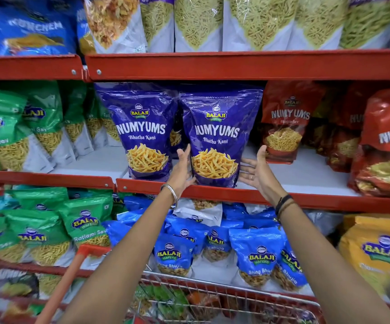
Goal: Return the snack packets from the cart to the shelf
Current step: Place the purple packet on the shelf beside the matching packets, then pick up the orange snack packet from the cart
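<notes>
Two purple Numyums packets stand upright side by side on the middle shelf (306,174). The right purple packet (217,136) sits at the shelf's front edge between my hands. My left hand (182,171) touches its lower left side with fingers spread. My right hand (257,171) is open, palm toward its lower right side, a small gap apart. The left purple packet (145,132) stands just left of my left hand. Below, the wire cart (224,298) holds several packets, green and red ones visible through the mesh.
Red Numyums packets (287,122) stand to the right on the same shelf, green packets (42,127) to the left. Blue packets (257,256) fill the lower shelf, a yellow packet (376,251) at right. The cart's red handle (72,277) runs lower left.
</notes>
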Tool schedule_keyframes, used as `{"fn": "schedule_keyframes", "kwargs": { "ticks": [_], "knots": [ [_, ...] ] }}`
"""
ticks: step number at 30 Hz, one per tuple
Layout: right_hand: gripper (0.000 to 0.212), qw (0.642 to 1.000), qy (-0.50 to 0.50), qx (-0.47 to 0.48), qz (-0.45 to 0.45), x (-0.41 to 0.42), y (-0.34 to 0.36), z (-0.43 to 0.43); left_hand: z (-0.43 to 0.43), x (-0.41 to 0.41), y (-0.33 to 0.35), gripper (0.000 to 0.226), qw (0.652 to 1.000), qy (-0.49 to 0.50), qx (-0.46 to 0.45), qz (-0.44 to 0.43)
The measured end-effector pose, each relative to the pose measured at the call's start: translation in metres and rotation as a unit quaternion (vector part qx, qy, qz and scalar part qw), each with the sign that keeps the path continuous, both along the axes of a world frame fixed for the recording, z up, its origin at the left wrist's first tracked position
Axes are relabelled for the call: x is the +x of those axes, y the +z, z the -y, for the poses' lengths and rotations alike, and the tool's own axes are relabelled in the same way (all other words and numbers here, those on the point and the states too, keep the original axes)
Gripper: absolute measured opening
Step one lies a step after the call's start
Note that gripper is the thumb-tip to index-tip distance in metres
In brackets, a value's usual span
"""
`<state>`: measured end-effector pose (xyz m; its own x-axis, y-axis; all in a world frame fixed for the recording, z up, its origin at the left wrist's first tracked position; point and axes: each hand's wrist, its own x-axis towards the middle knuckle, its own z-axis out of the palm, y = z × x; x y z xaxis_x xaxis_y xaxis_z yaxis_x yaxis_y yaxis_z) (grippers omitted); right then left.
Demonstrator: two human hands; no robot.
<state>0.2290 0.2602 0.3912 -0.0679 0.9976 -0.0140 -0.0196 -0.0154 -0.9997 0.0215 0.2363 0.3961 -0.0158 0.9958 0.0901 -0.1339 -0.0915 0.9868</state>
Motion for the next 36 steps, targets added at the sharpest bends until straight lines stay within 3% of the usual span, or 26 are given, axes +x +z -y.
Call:
{"fn": "schedule_keyframes", "kwargs": {
  "ticks": [3,5,8,11,14,16,19,21,23,25,29,34,36],
  "knots": [
    [0.082,0.998,-0.056,0.035,-0.014,0.002,-0.002,0.023,0.012,0.003,-0.007,0.063,0.994,0.094,0.045,-0.009],
    [0.077,0.991,-0.100,0.073,-0.058,0.011,-0.013,0.053,0.035,0.012,-0.024,0.049,0.983,0.155,0.094,-0.012],
    [0.068,0.992,-0.082,0.047,-0.083,0.033,-0.058,0.114,0.085,0.033,-0.072,0.029,0.984,0.118,0.125,-0.041],
    [0.076,0.998,-0.024,-0.061,-0.012,0.059,-0.135,0.175,0.131,0.050,-0.145,0.038,0.995,0.034,0.060,-0.079],
    [0.049,0.981,-0.041,-0.156,0.104,0.091,-0.220,0.228,0.161,0.061,-0.225,0.037,0.991,-0.014,-0.052,-0.118],
    [0.036,0.949,-0.028,-0.229,0.217,0.115,-0.272,0.252,0.178,0.067,-0.272,0.041,0.981,-0.059,-0.129,-0.135],
    [0.013,0.887,0.034,-0.376,0.264,0.141,-0.331,0.265,0.195,0.078,-0.327,0.049,0.959,-0.077,-0.215,-0.166],
    [0.028,0.857,0.051,-0.414,0.303,0.150,-0.355,0.260,0.199,0.089,-0.359,0.048,0.948,-0.074,-0.253,-0.177],
    [0.061,0.842,0.053,-0.411,0.347,0.155,-0.370,0.247,0.201,0.103,-0.389,0.055,0.934,-0.087,-0.279,-0.203],
    [0.075,0.861,0.023,-0.397,0.318,0.160,-0.383,0.234,0.200,0.122,-0.412,0.063,0.923,-0.108,-0.309,-0.204],
    [0.077,0.897,0.040,-0.329,0.293,0.171,-0.417,0.221,0.197,0.158,-0.449,0.065,0.924,-0.098,-0.326,-0.172],
    [0.037,0.906,-0.023,-0.319,0.279,0.175,-0.452,0.211,0.193,0.184,-0.484,0.050,0.919,-0.047,-0.368,-0.138],
    [0.035,0.907,-0.055,-0.320,0.268,0.178,-0.463,0.208,0.188,0.189,-0.486,0.040,0.916,-0.007,-0.379,-0.128]
  ]
}}
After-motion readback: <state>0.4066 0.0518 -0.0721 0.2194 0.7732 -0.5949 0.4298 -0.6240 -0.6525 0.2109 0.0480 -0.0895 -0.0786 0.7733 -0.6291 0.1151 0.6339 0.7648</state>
